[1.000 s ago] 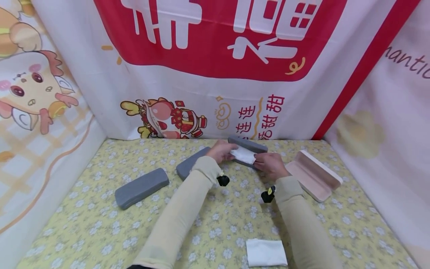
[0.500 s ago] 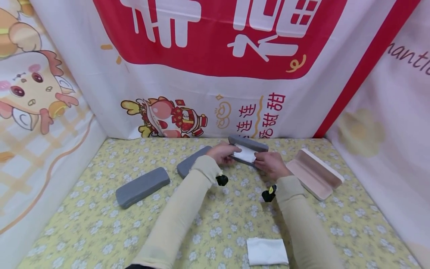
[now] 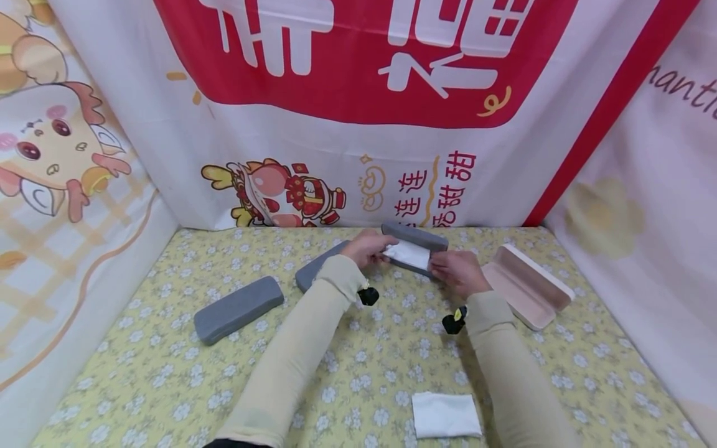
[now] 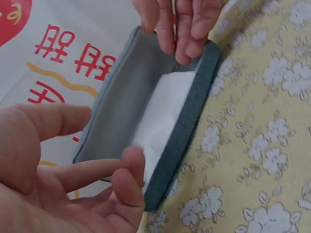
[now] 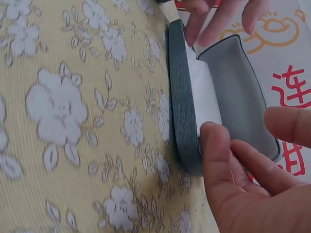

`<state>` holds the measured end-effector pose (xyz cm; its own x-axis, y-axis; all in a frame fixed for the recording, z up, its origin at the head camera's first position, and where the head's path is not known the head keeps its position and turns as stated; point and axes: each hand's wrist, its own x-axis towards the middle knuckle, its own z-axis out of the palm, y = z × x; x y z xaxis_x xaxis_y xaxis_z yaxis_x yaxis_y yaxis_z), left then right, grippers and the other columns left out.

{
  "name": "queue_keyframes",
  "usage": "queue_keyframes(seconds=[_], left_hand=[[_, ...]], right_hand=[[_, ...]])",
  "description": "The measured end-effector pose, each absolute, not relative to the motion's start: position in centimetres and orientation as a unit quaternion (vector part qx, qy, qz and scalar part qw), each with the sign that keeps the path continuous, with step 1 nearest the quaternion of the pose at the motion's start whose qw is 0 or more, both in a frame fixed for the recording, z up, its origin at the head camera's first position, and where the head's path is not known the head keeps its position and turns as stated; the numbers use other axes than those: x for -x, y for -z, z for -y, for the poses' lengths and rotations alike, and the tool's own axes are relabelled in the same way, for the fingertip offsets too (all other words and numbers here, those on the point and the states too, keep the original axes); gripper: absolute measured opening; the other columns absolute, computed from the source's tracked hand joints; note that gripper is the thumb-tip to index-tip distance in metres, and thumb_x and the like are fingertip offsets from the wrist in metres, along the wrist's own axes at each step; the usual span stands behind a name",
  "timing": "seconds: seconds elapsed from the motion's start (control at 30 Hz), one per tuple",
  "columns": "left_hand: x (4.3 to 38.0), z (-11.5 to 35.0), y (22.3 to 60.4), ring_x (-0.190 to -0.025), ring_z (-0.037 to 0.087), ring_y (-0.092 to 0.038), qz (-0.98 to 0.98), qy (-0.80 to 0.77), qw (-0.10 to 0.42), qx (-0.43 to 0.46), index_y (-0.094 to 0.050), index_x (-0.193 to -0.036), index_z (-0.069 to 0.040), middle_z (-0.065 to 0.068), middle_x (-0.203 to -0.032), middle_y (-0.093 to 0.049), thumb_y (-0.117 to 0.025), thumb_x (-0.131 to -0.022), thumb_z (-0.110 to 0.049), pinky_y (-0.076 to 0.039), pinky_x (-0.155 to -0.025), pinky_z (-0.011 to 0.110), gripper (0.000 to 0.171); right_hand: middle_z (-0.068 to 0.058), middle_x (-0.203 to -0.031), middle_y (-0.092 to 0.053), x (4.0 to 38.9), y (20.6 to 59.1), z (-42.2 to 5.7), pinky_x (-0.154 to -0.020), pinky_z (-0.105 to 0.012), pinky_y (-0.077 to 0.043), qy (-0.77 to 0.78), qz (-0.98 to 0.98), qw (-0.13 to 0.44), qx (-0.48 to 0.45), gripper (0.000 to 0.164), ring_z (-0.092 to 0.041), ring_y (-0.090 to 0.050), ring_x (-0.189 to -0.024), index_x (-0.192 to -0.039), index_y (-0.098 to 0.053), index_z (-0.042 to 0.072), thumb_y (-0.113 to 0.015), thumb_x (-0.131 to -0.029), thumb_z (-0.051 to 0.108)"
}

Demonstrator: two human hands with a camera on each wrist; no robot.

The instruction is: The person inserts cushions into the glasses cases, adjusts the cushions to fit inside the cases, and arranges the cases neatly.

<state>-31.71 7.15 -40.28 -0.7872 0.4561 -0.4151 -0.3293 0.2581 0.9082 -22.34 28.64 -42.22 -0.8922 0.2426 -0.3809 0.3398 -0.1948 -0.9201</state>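
Note:
An open grey glasses case stands at the back of the table, its lid raised against the backdrop. A folded white cloth lies along its lower half. My left hand is at the left end of the case, fingertips at the cloth's end and thumb held apart, as the left wrist view shows. At the opposite end is my right hand. In the right wrist view its fingers reach the case's end beside the cloth, with the thumb spread away from them.
One closed grey glasses case lies at the left, another partly behind my left forearm. An open pink case stands at the right. A second folded white cloth lies near the front. Fabric walls enclose the table.
The white cloth has gone from between the gripping hands to lying in the case. My right hand has shifted slightly right, off the cloth's end; the left hand has moved little.

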Motion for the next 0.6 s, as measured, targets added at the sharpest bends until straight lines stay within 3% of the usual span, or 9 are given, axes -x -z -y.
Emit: queue_keyframes(seconds=[0.13, 0.23, 0.3, 0.4, 0.47, 0.5, 0.6], left_hand=[[32.2, -7.2, 40.0, -0.068, 0.017, -0.052, -0.717, -0.643, 0.269, -0.026, -0.057, -0.126, 0.008, 0.003, -0.084, -0.048, -0.067, -0.097, -0.016, -0.047, -0.081, 0.042, 0.038], [32.6, -7.0, 39.7, -0.068, 0.012, -0.049, -0.707, -0.666, 0.239, 0.000, -0.063, -0.107, 0.001, 0.002, -0.086, -0.051, -0.068, -0.095, -0.014, -0.048, -0.088, 0.041, 0.020], [32.9, -7.0, 39.6, -0.065, 0.011, -0.046, -0.697, -0.680, 0.225, 0.011, -0.061, -0.097, -0.003, 0.001, -0.083, -0.051, -0.068, -0.094, -0.012, -0.049, -0.081, 0.037, 0.011], [33.0, -6.9, 39.6, -0.058, 0.008, -0.041, -0.704, -0.681, 0.202, 0.018, -0.055, -0.089, -0.006, -0.001, -0.076, -0.046, -0.067, -0.094, -0.013, -0.043, -0.066, 0.031, 0.015], [33.1, -6.8, 39.7, -0.057, 0.009, -0.038, -0.711, -0.677, 0.190, 0.018, -0.059, -0.094, -0.002, 0.000, -0.078, -0.048, -0.067, -0.095, -0.016, -0.040, -0.065, 0.030, 0.016], [33.1, -6.8, 39.7, -0.057, 0.009, -0.037, -0.716, -0.673, 0.185, 0.018, -0.061, -0.099, -0.001, 0.001, -0.082, -0.052, -0.067, -0.096, -0.018, -0.043, -0.068, 0.030, 0.018], [33.0, -6.8, 39.8, -0.072, 0.015, -0.047, -0.719, -0.669, 0.186, 0.014, -0.061, -0.130, -0.002, 0.010, -0.114, -0.062, -0.065, -0.099, -0.025, -0.048, -0.094, 0.040, 0.039]], right_hand=[[-0.025, -0.119, -0.066, 22.0, 41.8, -29.4, -0.090, -0.029, -0.056, 0.743, -0.626, 0.026, -0.233, 0.043, -0.021, -0.070, -0.095, -0.135, -0.053, -0.015, -0.062, -0.096, 0.000], [-0.026, -0.130, -0.061, 21.9, 41.5, -30.1, -0.091, -0.029, -0.055, 0.752, -0.609, 0.023, -0.252, 0.043, -0.022, -0.070, -0.101, -0.137, -0.053, -0.011, -0.062, -0.098, 0.003], [-0.025, -0.130, -0.061, 21.8, 41.4, -30.4, -0.092, -0.029, -0.055, 0.755, -0.603, 0.018, -0.258, 0.043, -0.022, -0.069, -0.101, -0.139, -0.053, -0.010, -0.061, -0.098, 0.004], [-0.019, -0.116, -0.069, 21.8, 41.1, -30.7, -0.092, -0.030, -0.055, 0.756, -0.601, 0.010, -0.259, 0.044, -0.020, -0.071, -0.095, -0.139, -0.052, -0.011, -0.061, -0.098, 0.003], [-0.016, -0.104, -0.073, 21.8, 41.0, -30.8, -0.090, -0.030, -0.056, 0.756, -0.603, 0.003, -0.256, 0.044, -0.018, -0.072, -0.089, -0.138, -0.051, -0.013, -0.061, -0.098, 0.001], [-0.014, -0.099, -0.073, 21.8, 41.0, -30.8, -0.089, -0.030, -0.056, 0.756, -0.604, -0.001, -0.255, 0.043, -0.018, -0.072, -0.086, -0.137, -0.051, -0.014, -0.061, -0.097, 0.001], [-0.013, -0.093, -0.073, 21.7, 40.9, -30.8, -0.086, -0.029, -0.058, 0.754, -0.606, -0.009, -0.253, 0.042, -0.017, -0.072, -0.082, -0.136, -0.051, -0.015, -0.060, -0.098, 0.000]])
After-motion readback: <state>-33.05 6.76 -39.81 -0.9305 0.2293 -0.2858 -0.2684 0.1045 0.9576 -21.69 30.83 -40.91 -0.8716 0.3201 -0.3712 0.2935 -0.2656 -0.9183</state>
